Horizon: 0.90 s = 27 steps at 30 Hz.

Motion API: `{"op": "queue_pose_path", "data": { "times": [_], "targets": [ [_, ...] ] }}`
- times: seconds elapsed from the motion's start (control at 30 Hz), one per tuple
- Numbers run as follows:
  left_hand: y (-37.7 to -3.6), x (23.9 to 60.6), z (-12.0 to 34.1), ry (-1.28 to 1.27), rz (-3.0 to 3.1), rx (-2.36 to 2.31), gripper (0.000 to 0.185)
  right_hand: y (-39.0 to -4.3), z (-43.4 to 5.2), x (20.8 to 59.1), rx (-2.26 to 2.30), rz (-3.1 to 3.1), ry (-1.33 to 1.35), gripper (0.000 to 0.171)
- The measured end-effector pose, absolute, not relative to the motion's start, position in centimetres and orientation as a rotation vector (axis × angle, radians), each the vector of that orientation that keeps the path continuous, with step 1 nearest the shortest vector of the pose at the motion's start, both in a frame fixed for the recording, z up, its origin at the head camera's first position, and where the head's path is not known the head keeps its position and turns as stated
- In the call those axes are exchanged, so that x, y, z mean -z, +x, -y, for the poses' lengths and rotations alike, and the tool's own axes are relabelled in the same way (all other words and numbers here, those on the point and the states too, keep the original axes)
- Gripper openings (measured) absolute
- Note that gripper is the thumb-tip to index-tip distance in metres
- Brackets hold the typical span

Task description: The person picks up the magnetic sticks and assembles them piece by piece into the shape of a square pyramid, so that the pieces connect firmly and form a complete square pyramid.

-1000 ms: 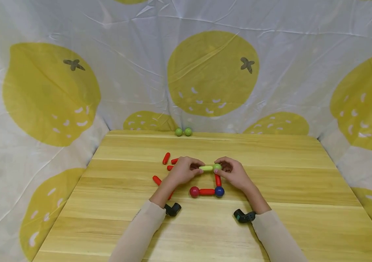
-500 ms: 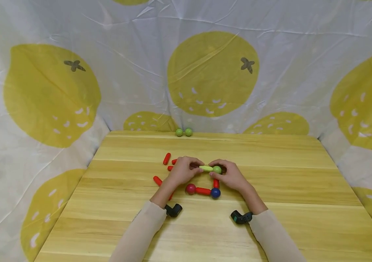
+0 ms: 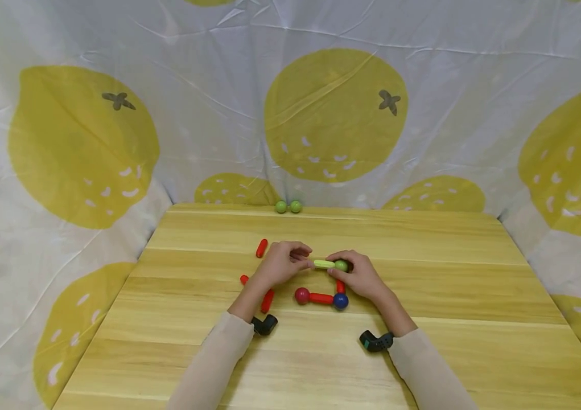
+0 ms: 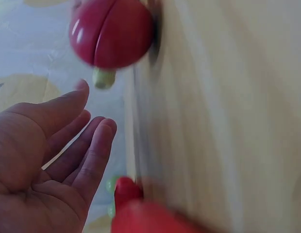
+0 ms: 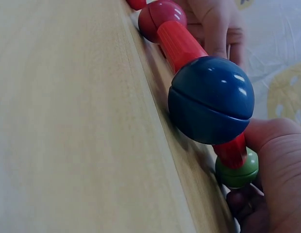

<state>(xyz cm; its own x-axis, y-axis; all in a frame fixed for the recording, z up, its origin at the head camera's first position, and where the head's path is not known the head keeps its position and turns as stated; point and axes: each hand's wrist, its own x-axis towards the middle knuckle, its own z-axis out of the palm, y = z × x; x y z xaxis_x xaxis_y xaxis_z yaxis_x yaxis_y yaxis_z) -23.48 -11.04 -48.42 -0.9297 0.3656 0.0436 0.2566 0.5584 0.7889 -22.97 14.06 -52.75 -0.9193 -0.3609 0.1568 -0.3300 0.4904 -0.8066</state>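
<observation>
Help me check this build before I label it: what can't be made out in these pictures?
- Head view: the far end of the yellow-green rod is covered by the left hand.
- Left wrist view: the red piece at the bottom edge is blurred and cut off.
- Right wrist view: the right hand is cropped at the frame's corner.

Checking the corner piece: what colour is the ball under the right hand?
Green ball, joined to a red stick; clearest in the right wrist view.

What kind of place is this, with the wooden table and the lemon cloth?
Probably a small tabletop recording booth: a white lemon-print cloth walls in a light wooden table, where two hands join coloured toy rods and balls.
</observation>
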Motion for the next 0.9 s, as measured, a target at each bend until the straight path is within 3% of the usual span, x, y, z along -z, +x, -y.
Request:
{"op": "queue_pose_path", "data": {
  "times": [0.5,0.9],
  "targets": [
    [-29.1,45.1,16.8,0.525,-2.804,-1.088,0.045,-22.5,-14.0,53.0,1.468,-2.656,-0.595,0.026],
    [-34.6,44.6,17.5,0.597,-2.897,-0.698,0.058,-22.7,-14.0,53.0,1.481,-2.690,-0.616,0.024]
  ]
}}
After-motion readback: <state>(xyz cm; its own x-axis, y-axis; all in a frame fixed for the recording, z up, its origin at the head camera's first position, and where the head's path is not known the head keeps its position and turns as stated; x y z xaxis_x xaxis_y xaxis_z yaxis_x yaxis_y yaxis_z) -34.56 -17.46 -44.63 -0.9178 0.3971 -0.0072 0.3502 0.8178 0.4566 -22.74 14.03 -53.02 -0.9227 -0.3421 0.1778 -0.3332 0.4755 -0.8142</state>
